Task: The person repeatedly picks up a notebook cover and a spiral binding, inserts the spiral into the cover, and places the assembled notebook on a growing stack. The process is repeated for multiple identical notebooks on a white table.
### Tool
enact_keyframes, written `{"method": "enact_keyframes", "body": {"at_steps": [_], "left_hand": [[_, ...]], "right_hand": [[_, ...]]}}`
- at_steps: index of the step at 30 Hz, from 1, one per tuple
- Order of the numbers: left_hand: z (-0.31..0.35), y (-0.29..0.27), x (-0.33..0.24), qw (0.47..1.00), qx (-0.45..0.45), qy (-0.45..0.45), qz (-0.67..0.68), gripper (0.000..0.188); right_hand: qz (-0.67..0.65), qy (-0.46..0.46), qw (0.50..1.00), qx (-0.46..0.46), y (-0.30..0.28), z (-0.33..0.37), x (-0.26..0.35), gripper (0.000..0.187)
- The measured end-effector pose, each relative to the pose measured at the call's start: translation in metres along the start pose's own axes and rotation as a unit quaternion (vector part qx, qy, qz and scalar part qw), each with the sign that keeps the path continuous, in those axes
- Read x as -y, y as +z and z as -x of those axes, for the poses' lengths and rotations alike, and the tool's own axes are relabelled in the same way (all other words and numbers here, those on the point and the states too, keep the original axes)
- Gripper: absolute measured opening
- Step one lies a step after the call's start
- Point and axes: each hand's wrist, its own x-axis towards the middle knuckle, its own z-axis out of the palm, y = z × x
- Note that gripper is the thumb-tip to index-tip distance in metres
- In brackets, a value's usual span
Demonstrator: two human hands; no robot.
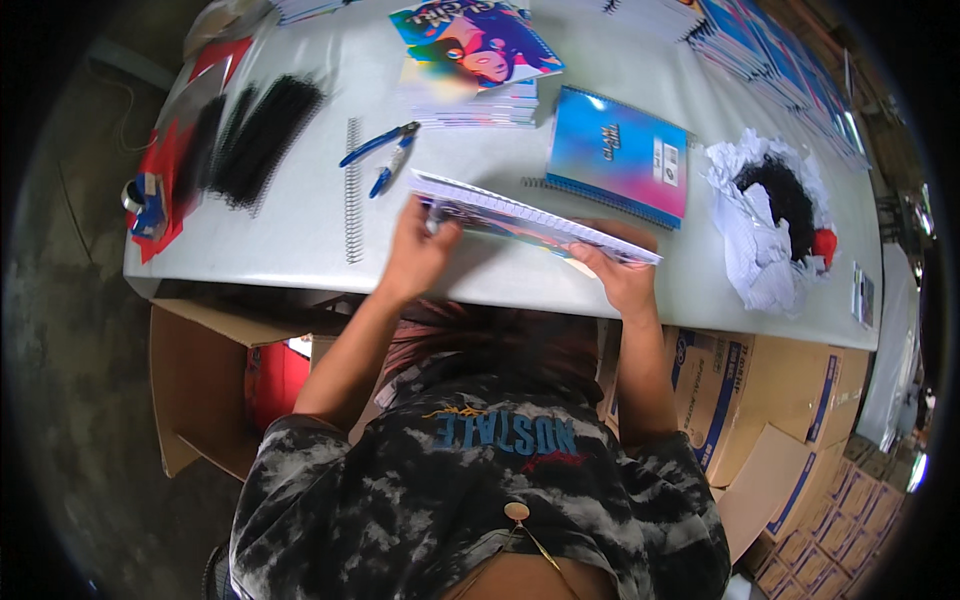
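Observation:
Between my two hands, over the near edge of the table, I hold a notebook [530, 218] tilted so that its white page edge faces up. My left hand [420, 250] grips its left end and my right hand [622, 272] its right end. Just beyond it lies a blue and pink spiral notebook [620, 160] with a dark coil. To the left rest blue-handled cutting pliers [385, 155] and a loose wire coil [353, 190]. Farther back stands a stack of notebooks [470, 105], topped by a colourful cover [480, 45] lying askew.
Bundled black coils [265, 140] lie at the left, near a blue tape dispenser [148, 205] and red material. Crumpled white paper with black coil scraps [775, 200] sits at the right. Notebook stacks [750, 55] line the back right. Cardboard boxes [200, 370] stand below the table [290, 265].

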Motion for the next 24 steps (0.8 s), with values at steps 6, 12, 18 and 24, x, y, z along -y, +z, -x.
{"method": "enact_keyframes", "body": {"at_steps": [6,12,18,24], "left_hand": [[-0.040,-0.061,-0.022,0.799,-0.180,0.131,-0.559,0.026],[-0.058,-0.114,-0.022,0.783,-0.113,-0.127,-0.598,0.032],[-0.049,-0.105,-0.065,0.959,-0.144,0.056,-0.239,0.029],[-0.028,-0.057,-0.083,0.973,0.122,0.047,-0.188,0.033]], "right_hand": [[0.108,-0.017,0.994,0.013,-0.003,0.010,-0.008,0.019],[0.065,-0.012,0.998,-0.014,0.004,0.005,-0.004,0.023],[0.001,-0.040,0.999,-0.008,-0.004,0.005,-0.006,0.027],[0.043,-0.052,0.997,-0.040,-0.004,-0.005,-0.003,0.024]]}}
